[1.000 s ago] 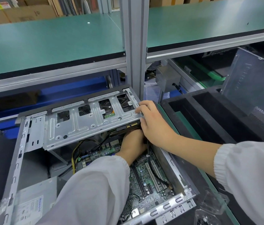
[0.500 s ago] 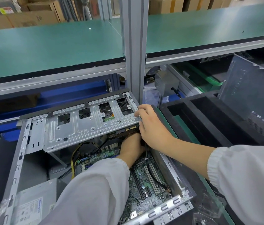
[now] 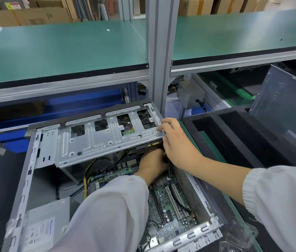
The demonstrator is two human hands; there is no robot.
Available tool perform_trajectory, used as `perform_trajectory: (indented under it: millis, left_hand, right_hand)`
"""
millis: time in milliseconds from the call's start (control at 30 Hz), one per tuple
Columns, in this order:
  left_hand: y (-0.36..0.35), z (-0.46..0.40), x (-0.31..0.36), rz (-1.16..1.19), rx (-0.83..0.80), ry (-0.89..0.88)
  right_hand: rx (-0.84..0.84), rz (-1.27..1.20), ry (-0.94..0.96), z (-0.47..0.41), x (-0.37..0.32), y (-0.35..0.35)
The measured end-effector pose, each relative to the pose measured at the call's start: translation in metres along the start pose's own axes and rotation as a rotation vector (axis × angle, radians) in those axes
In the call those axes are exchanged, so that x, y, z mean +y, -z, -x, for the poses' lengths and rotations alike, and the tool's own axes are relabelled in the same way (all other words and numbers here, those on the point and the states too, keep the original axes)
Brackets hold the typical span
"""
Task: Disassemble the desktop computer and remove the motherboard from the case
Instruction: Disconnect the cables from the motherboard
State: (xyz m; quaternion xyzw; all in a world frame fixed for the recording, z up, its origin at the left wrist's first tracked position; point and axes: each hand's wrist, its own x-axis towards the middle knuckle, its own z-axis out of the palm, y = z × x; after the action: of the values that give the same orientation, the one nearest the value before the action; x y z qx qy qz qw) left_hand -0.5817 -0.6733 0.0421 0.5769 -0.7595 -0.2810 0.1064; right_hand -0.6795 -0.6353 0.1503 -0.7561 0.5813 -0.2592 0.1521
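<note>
At the centre of the frame our right hand (image 3: pixel 178 144) curls its fingers (image 3: pixel 163 124) over the right end of the drive cage (image 3: pixel 96 142). Our left hand (image 3: pixel 151 164) reaches beneath it; we cannot tell its fingers' state. The motherboard (image 3: pixel 169 206) lies in the case (image 3: pixel 21 188), lower centre, beside the power supply (image 3: pixel 43 228).

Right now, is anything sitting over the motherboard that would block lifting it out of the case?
Yes. The metal drive cage spans the far end of the motherboard. A black cable crosses the board, and the left hand reaches under the cage.
</note>
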Motion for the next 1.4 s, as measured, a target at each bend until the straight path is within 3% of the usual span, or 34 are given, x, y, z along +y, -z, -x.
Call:
perform_trajectory:
  millis: [100, 267, 367, 533, 633, 667, 733, 800, 967, 1233, 1400]
  left_hand:
    - [0.004, -0.004, 0.002, -0.049, -0.106, 0.070]
    - [0.000, 0.006, 0.007, 0.010, 0.060, -0.065]
    - [0.003, 0.011, 0.008, -0.002, 0.072, -0.127]
    - [0.012, 0.006, 0.007, 0.034, -0.081, 0.031]
    - [0.015, 0.009, 0.007, 0.208, -0.106, 0.098]
    - [0.016, 0.010, 0.007, 0.285, -0.117, 0.143]
    - [0.015, 0.010, 0.004, 0.302, -0.143, 0.213]
    - [0.015, 0.009, 0.002, 0.252, -0.151, 0.223]
    - [0.016, 0.011, 0.001, 0.140, -0.130, 0.202]
    - [0.014, 0.007, 0.001, 0.203, -0.093, 0.294]
    - [0.016, 0.008, 0.003, 0.147, -0.113, 0.274]
  right_hand:
    - [-0.002, -0.003, 0.008, 0.001, 0.002, 0.000]
    - [0.008, -0.004, 0.022, 0.000, 0.002, -0.002]
    - [0.009, 0.013, 0.022, -0.001, 0.002, -0.001]
    - [0.007, 0.052, 0.036, -0.001, 0.002, 0.000]
    - [0.000, 0.403, 0.295, 0.000, -0.016, 0.010]
    - [-0.086, 0.578, 0.467, 0.003, -0.023, 0.013]
    - [-0.462, 0.783, 0.719, 0.016, -0.027, 0.011]
    - [-0.766, 0.968, 0.700, 0.022, -0.028, 0.006]
    - [-0.940, 1.235, 0.541, 0.003, -0.032, -0.011]
    - [-0.998, 1.288, 0.249, -0.007, -0.032, -0.035]
    - [-1.062, 1.348, 0.310, -0.006, -0.025, -0.034]
